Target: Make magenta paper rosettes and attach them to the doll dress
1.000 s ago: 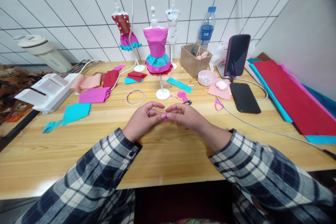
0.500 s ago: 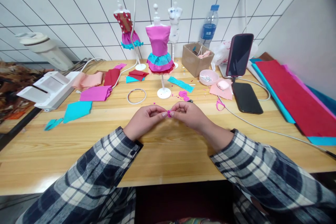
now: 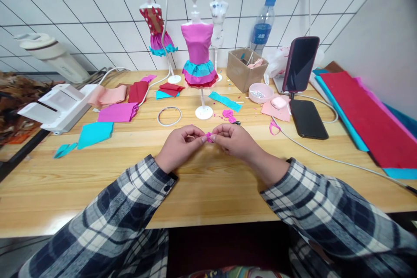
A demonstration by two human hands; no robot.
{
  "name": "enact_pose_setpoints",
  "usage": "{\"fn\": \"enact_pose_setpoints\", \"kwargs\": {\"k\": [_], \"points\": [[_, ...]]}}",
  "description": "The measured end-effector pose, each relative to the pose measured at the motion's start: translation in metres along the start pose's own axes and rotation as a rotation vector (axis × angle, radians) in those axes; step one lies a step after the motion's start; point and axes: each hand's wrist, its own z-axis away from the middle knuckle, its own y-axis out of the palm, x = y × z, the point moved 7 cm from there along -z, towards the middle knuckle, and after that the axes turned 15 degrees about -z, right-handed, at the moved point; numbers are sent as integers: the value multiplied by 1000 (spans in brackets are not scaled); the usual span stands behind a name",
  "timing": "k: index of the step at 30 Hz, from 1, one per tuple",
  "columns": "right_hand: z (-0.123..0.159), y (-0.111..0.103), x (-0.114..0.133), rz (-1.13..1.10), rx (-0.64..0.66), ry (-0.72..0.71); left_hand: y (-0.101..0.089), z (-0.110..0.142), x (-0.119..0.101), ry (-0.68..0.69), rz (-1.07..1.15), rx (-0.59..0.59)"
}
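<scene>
A small magenta crepe-paper flower is pinched between my two hands just above the table. My left hand grips its left edge with thumb and fingertips. On the opposite edge, the thumb and fingers of my right hand are closed. Beyond them lie more pink paper flowers with small scraps around, and a small dark object whose kind I cannot make out. Behind these stands a miniature dress form in a pink top and a tiered blue, pink and red skirt.
Two more dress forms stand by the tiled wall. Right of them are a cardboard box, a bottle, a pink bowl and phones. Folded paper and a ring lie leftward. A cable crosses the right side.
Both hands stay pinched on the flower, which now shows more of its face between the fingertips. The whole view has shifted slightly.
</scene>
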Motion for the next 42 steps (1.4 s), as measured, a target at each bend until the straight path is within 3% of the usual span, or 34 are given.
{"fn": "enact_pose_setpoints", "kwargs": {"k": [3, 8, 14, 18, 24, 30, 36, 42], "points": [[1, 2, -2, -65, 18, 29, 1, -1, 1, -19, 74, 26], [3, 4, -3, -111, 17, 66, -2, -1, 2, -15, -37, -5], [2, 1, -4, 3, 41, 72, -1, -1, 4, -27, -55, 23], [1, -2, -2, 112, 22, 45, 0, 0, 7, -55, -14, 46], [0, -5, 2, 97, -30, 14, 3, -1, 6, -29, 125, 75], [-2, -8, 5, 176, -58, -40, -3, -3, 10, -59, 98, -35], [2, -13, 16, 196, -157, -158, 1, -1, 14, -125, 175, 14], [5, -3, 14, 258, -57, -88, 4, 0, 12, -113, 72, 52]]}}
